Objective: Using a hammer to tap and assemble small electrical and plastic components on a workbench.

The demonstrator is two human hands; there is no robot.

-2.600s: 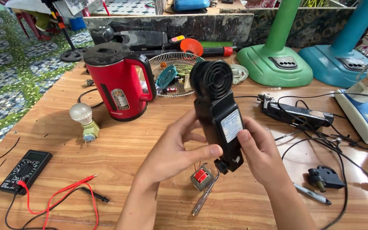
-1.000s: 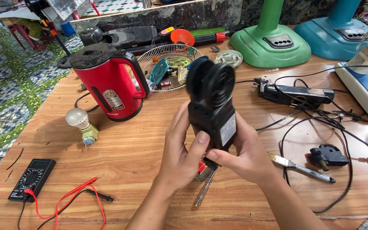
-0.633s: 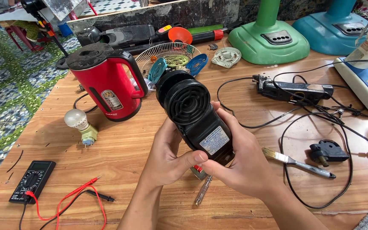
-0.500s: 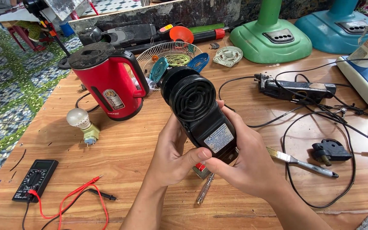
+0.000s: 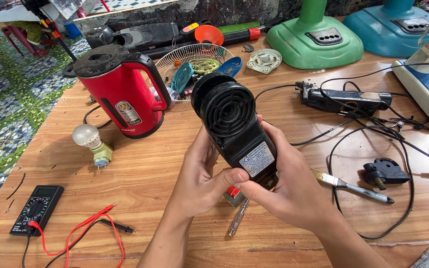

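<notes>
A black hair dryer (image 5: 234, 126) is held above the wooden table (image 5: 150, 164), its round grilled rear end tilted up toward me and a silver label on its body. My left hand (image 5: 202, 176) grips the body from the left, thumb near the label. My right hand (image 5: 286, 186) wraps it from the right and underneath. Beneath the dryer, on the table, lie a small red and grey part (image 5: 233, 194) and a clear-handled screwdriver (image 5: 238, 218).
A red kettle (image 5: 120, 92) and a light bulb (image 5: 91, 141) stand at left. A multimeter (image 5: 36, 208) with red leads lies front left. A wire basket (image 5: 194, 64), green fan base (image 5: 314, 42), blue fan base (image 5: 393, 25), black cables (image 5: 368, 149) and a small brush (image 5: 353, 186) lie around.
Both hands have turned the hair dryer from upright to tilted, so its grilled end now faces me. The view has shifted slightly.
</notes>
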